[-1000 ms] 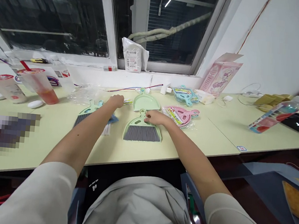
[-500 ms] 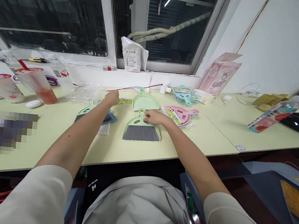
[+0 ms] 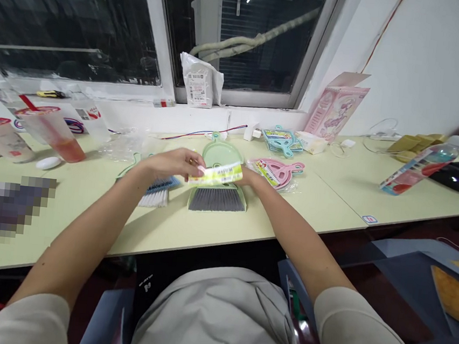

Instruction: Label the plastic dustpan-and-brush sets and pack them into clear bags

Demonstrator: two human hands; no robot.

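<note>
My left hand (image 3: 179,165) is closed on one end of a yellow-green and white printed paper label strip (image 3: 219,175), held up over the green dustpan and brush. My right hand (image 3: 247,177) is by the strip's other end; its fingers are hidden behind the strip. Below lies a grey-bristled brush (image 3: 217,199) in a light green dustpan (image 3: 245,207), handle mostly covered by the label. A second green dustpan (image 3: 222,152) sits just behind. Left of these, partly under my left forearm, are a white-bristled brush (image 3: 155,198) and a blue-bristled brush (image 3: 164,183).
To the right lie packaged pink dustpan sets (image 3: 280,172) and blue sets (image 3: 284,141). A pink box (image 3: 335,113) and a tilted bottle (image 3: 418,169) stand farther right. Drink cups (image 3: 60,137) and crumpled clear plastic (image 3: 124,144) are at the left. The table's front edge (image 3: 206,241) runs before me.
My left hand has brought the label strip from beside the rear dustpan toward me and right, over the front brush. My right hand has shifted slightly right; its fingers are now covered.
</note>
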